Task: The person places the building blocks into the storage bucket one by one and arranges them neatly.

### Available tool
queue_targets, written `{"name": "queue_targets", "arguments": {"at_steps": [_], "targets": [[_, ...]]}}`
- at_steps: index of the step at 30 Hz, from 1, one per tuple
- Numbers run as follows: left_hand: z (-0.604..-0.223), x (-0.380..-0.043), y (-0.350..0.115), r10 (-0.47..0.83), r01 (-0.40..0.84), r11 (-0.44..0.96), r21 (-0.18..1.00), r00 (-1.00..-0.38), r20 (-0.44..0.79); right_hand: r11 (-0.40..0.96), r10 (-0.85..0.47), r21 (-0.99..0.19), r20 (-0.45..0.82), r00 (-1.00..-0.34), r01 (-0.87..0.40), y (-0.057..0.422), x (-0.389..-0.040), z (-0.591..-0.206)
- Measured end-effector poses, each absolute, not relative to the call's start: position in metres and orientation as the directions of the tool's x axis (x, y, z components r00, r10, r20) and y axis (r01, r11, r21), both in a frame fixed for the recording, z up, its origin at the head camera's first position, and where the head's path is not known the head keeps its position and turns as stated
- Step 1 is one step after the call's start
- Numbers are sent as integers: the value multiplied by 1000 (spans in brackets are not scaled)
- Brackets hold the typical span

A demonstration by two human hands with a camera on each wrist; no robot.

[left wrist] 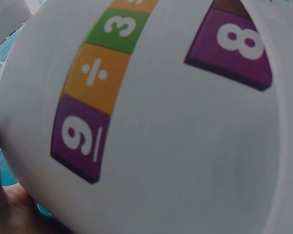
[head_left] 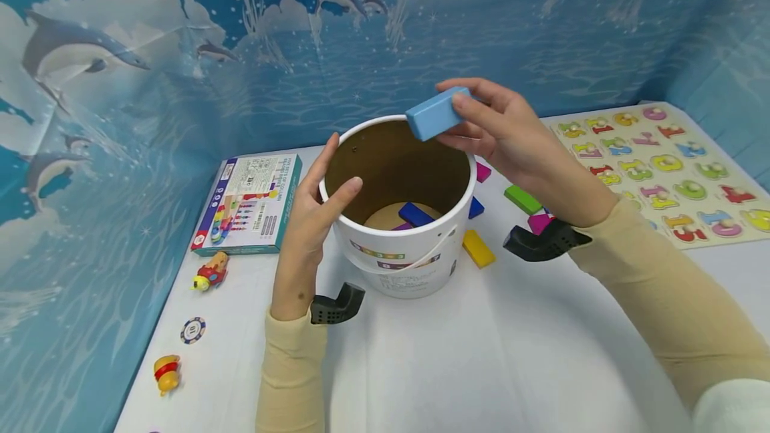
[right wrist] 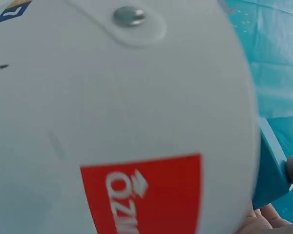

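A white bucket (head_left: 400,262) with printed number tiles stands upright on the table. At its left rim is my left hand (head_left: 313,206), the thumb over the edge and the fingers along the side, holding the bucket. My right hand (head_left: 511,129) pinches a light blue block (head_left: 438,113) between thumb and fingers, above the bucket's far right rim. Inside the bucket lie a dark blue block (head_left: 415,214) and part of a purple one. In the right wrist view the bucket wall (right wrist: 136,107) hides part of the light blue block (right wrist: 273,170).
Right of the bucket lie a yellow block (head_left: 478,248), a green block (head_left: 523,199) and pink and blue ones. A number puzzle board (head_left: 692,172) lies farther right. On the left are a boxed toy (head_left: 259,202), small figures (head_left: 167,373) and a round chip (head_left: 193,330).
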State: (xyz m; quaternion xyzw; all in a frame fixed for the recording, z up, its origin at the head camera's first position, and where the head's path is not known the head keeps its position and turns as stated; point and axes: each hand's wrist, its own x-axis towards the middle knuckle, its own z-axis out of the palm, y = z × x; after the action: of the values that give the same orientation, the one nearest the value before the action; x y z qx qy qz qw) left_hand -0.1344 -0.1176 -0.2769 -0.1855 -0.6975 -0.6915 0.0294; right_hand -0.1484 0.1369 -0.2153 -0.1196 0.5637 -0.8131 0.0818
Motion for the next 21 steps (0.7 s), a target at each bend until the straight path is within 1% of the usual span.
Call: {"name": "queue_targets", "arguments": {"at_steps": [3,9,13,15,21], "targets": [[-277,-134,-117,223,295,-26,955,-930,294,-257,-309,-966,58,-949,24,126,-155,-215],[-275,-135,-117,236,301,-41,953,-924,302,-2,-404,-998,52,-913,-56,115,-166,-213],[-275,-135,-117,237,286,-57,957,-927,291,157,-478,-984,-3,-878,-82,109,-174,-212],[-276,-135,-117,233,280,-61,958,-929,287,218,-504,-972,-32,-863,-91,105,-179,-212],[-277,-135,-117,234,278,-70,958,-929,286,342,-566,-932,-104,-818,-118,95,-191,-215]]}}
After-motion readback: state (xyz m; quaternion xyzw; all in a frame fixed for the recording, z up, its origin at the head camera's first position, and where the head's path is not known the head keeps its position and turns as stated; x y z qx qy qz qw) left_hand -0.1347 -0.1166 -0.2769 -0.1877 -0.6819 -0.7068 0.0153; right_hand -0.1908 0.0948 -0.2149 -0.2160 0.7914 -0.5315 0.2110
